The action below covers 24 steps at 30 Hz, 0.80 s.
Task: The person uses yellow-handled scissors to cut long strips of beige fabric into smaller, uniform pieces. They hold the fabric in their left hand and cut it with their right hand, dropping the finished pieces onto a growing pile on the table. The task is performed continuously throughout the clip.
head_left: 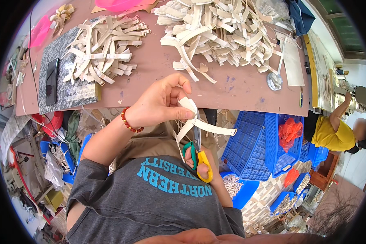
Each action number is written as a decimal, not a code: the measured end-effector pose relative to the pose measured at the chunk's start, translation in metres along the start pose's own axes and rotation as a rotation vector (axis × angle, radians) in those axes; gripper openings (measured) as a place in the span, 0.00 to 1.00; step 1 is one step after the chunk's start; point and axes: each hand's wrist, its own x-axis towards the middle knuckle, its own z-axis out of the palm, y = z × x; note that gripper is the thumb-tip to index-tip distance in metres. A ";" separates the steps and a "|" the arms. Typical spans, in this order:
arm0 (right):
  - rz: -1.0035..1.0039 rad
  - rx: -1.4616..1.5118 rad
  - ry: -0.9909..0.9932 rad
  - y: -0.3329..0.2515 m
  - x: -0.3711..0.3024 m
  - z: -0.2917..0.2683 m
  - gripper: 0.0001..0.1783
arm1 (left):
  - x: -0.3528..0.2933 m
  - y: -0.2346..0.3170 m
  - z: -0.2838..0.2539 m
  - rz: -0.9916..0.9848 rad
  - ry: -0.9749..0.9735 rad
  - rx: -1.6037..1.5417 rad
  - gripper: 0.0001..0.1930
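Observation:
My left hand (162,101), with a beaded bracelet at the wrist, pinches a branching cream strap piece (217,129) in front of the table edge. One arm of the strap ends in a small buckle or loop on the right; another hangs down on the left. In my right hand (199,162) are scissors (206,170) with one green and one yellow handle. Their blades point up at the strap beneath my left fingers. Whether the blades touch it I cannot tell. Beyond my hands, similar straps lie in a smaller left pile (105,53) and a larger right pile (227,34).
A brown table (150,73) bears a speckled stone slab (67,49) with a dark phone (52,81). Blue plastic crates (248,142) stand on the floor at right, one holding a red bag (290,132). Farther right is a person in a yellow shirt (333,134).

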 end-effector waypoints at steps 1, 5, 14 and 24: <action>-0.004 0.012 0.002 0.001 -0.001 -0.001 0.44 | 0.000 0.000 0.000 -0.001 -0.005 0.007 0.20; 0.004 0.011 0.009 0.008 -0.006 -0.006 0.38 | 0.001 0.000 -0.005 -0.001 -0.050 0.009 0.20; 0.048 -0.175 0.097 0.013 -0.013 -0.015 0.39 | 0.001 0.005 -0.009 -0.081 -0.116 0.157 0.21; 0.021 -0.282 0.098 0.014 -0.013 -0.017 0.40 | 0.003 0.008 -0.010 -0.148 -0.155 0.250 0.23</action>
